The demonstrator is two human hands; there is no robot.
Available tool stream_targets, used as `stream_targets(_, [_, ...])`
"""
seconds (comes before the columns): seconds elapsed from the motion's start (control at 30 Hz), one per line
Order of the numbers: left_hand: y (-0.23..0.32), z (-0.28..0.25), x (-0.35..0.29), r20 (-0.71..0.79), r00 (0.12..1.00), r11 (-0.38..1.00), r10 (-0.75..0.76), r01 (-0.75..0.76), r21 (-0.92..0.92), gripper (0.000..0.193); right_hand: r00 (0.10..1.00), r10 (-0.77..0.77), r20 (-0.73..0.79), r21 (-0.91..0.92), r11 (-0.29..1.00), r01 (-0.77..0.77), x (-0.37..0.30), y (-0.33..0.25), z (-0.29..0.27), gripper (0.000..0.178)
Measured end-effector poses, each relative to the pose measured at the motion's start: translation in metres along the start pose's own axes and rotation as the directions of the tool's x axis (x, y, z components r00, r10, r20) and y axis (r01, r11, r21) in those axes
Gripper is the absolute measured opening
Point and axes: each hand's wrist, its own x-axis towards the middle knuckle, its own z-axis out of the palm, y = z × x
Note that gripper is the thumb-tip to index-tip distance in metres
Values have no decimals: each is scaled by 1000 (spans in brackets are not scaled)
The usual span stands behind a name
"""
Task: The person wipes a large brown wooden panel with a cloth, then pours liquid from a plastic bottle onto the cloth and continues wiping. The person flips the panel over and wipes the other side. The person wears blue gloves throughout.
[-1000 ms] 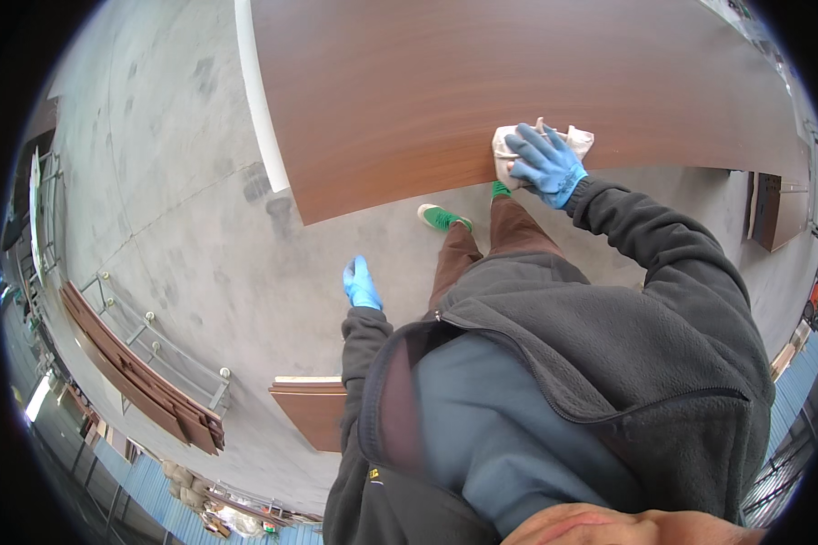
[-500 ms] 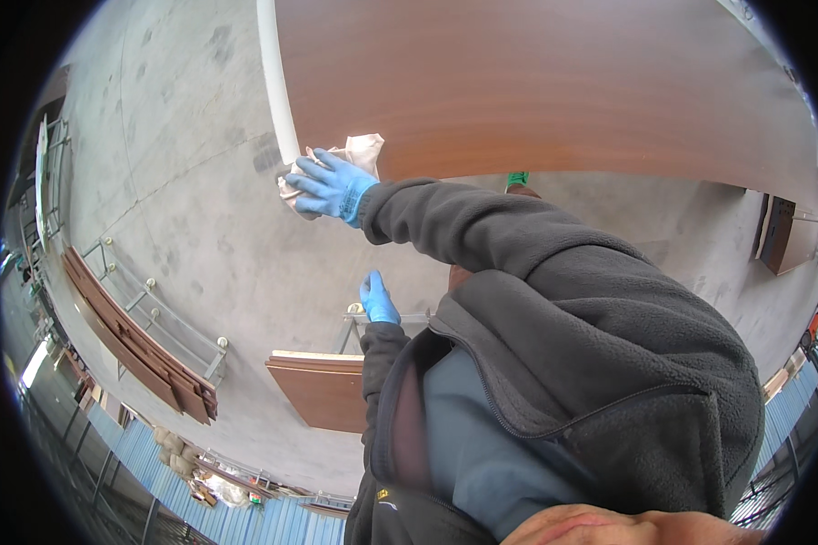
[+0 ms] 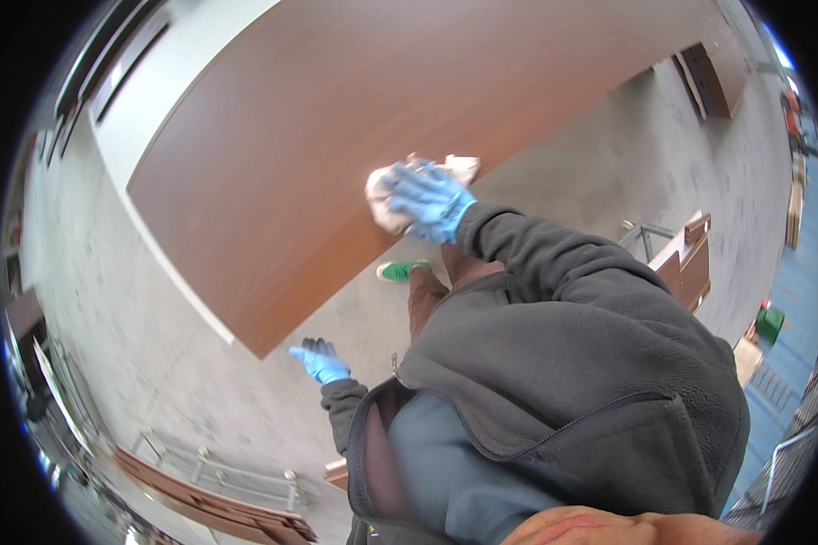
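Note:
A large brown wood-look panel [image 3: 273, 173] with a pale edge spreads across the upper part of the view. On its near edge, my right hand [image 3: 432, 200], in a blue glove, presses on a bunched whitish cloth [image 3: 386, 211]. Parts of the cloth stick out past the fingers on both sides, and slight motion blurs them. My left hand [image 3: 323, 361], gloved in blue with dark fingertips, hangs in the air just off the panel's near left corner. Its fingers are stretched out, and it holds nothing.
Below the panel's edge a green shoe [image 3: 400, 271] stands on the grey concrete floor. Brown boards [image 3: 218, 500] lie on a wheeled metal rack at lower left. More boards [image 3: 691, 268] rest on a cart at right, and a brown stack [image 3: 711, 82] stands at upper right.
My right hand and the cloth have gone from the panel's left corner rightward along its near edge. The view has turned, so more of the panel shows. My left hand's fingers now stretch leftward.

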Motion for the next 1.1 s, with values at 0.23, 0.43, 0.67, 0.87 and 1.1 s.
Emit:
stream_targets(0.23, [21, 78, -18, 47, 999, 998, -10, 7, 66, 88, 771, 601, -213, -392, 670, -631, -116, 245, -108, 61])
stream_targets(0.43, [17, 84, -21, 30, 999, 998, 41, -43, 50, 78, 634, 717, -290, -679, 312, -664, -151, 417, -180, 51])
stream_targets(0.67, [15, 102, -41, -38, 999, 1000, 26, -26, 4, 73, 731, 509, -454, -347, 655, -671, -144, 463, -157, 40])
stream_targets(0.87, [10, 108, -48, 104, 994, 985, -18, 35, -168, 82, 709, 581, -399, -382, 598, -704, -28, 330, -103, 36])
stream_targets(1.1, [37, 58, -35, 455, 880, 991, -135, 130, 44, 93, 951, 63, -303, -341, 925, -170, 222, 50, 65, 43])
